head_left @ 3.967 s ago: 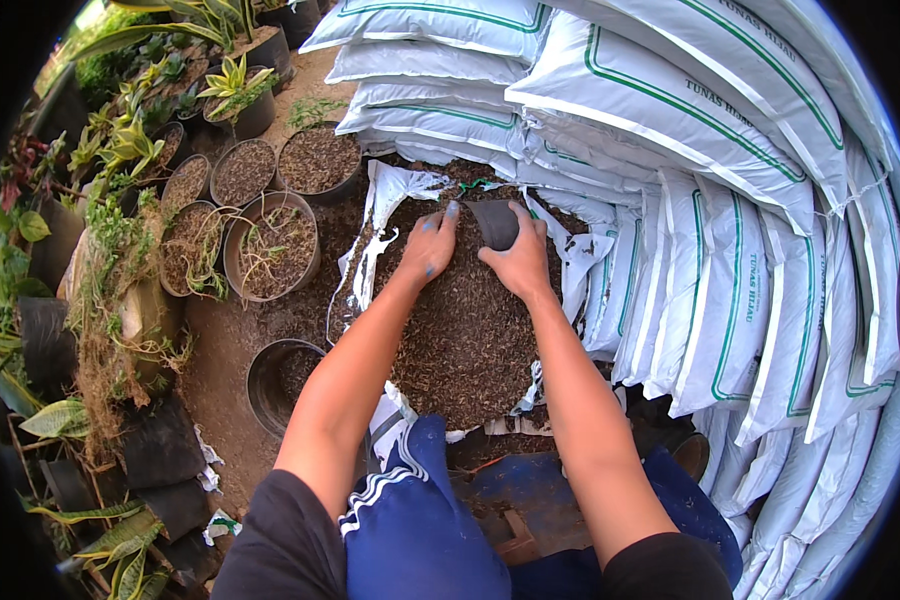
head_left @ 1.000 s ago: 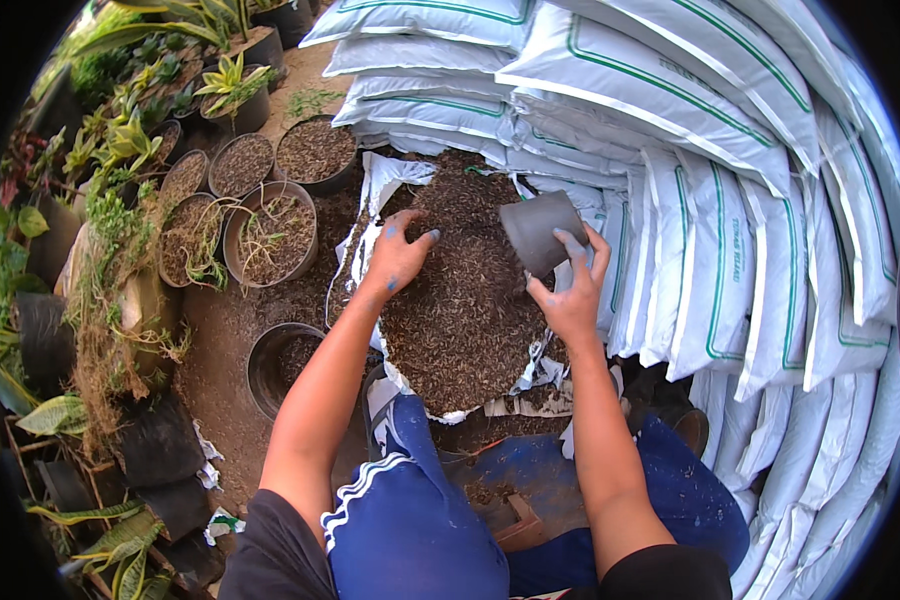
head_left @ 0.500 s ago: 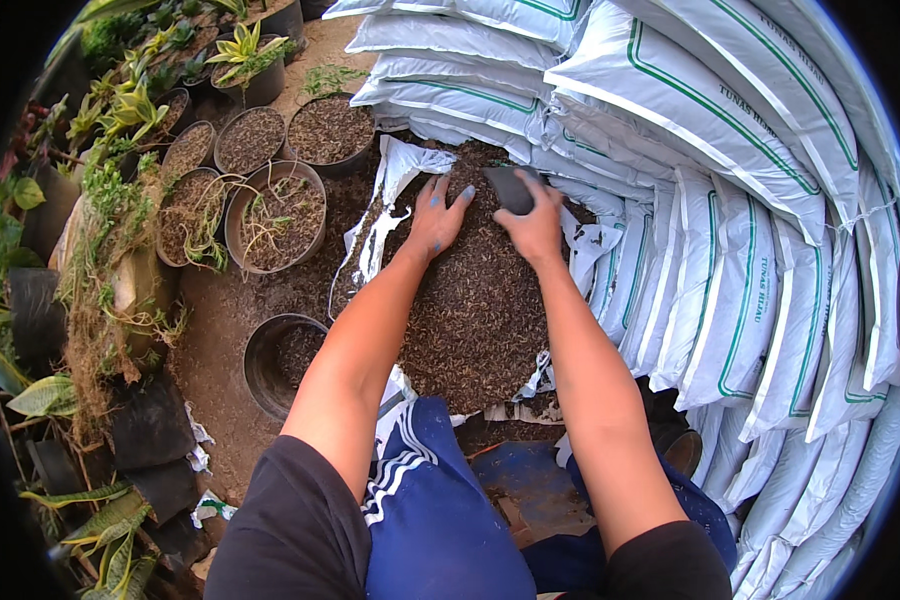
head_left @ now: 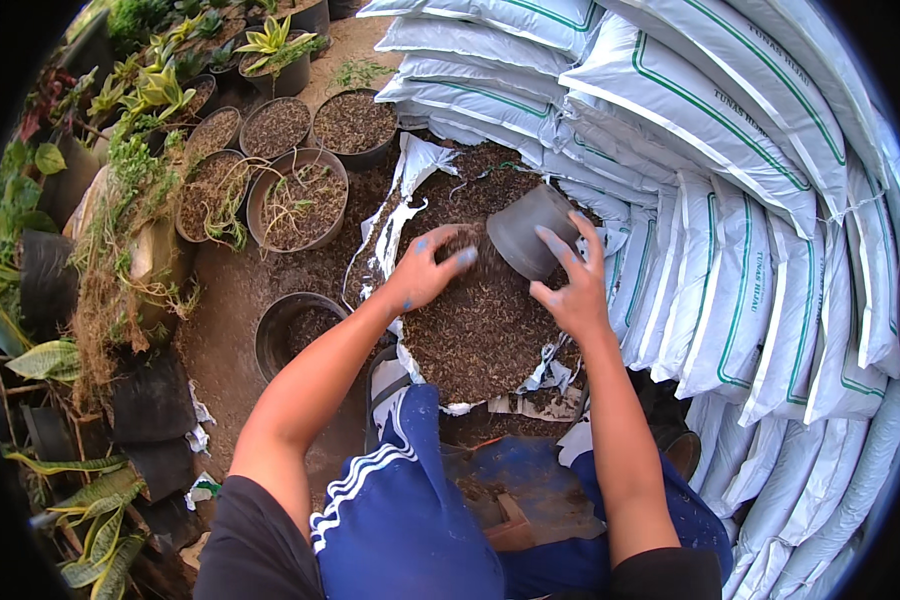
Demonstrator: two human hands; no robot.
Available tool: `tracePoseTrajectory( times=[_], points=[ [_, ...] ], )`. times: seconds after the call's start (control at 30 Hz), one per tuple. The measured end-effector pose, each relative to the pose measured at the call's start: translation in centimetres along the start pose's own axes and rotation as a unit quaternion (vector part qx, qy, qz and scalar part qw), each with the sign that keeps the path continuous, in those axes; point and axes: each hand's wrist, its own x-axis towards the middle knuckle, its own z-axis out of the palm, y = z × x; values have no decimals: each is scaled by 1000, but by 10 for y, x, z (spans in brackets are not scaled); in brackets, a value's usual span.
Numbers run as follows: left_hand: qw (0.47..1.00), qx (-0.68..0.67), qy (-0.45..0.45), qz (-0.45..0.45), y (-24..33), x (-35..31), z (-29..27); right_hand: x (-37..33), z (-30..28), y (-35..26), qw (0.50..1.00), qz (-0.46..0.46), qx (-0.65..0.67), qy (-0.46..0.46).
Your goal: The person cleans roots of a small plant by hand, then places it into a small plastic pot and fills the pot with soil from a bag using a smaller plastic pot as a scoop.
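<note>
A dark grey plastic plant pot (head_left: 532,232) lies tilted over a mound of brown potting soil (head_left: 475,345). My right hand (head_left: 578,275) grips it by the side and base, fingers spread around it. Beside the pot's mouth, my left hand (head_left: 430,268) is curled with soil at its fingertips, which are partly blurred. Loose soil shows between that hand and the pot. Torn white sacking (head_left: 410,180) surrounds the mound. Bluish smudges mark the fingers of both hands.
White sacks with green borders (head_left: 720,130) are stacked high along the right and back. Several soil-filled pots (head_left: 297,200) stand at the left, beside leafy plants (head_left: 45,360). A partly filled black pot (head_left: 295,330) sits near my left forearm.
The pot has come up out of the soil and nearer to me, tilted in my right hand. My left hand has drawn back from flat on the mound and curled beside the pot.
</note>
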Motion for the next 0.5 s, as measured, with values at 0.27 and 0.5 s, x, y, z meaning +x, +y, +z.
tracePoseTrajectory(
  times=[0.27, 0.5],
  points=[
    [977, 137, 161, -2, -24, -53, 34, -81, 14, -33, 955, 236, -87, 157],
    [958, 147, 245, -39, -29, -12, 76, -73, 87, -38, 918, 353, -62, 169]
  ],
)
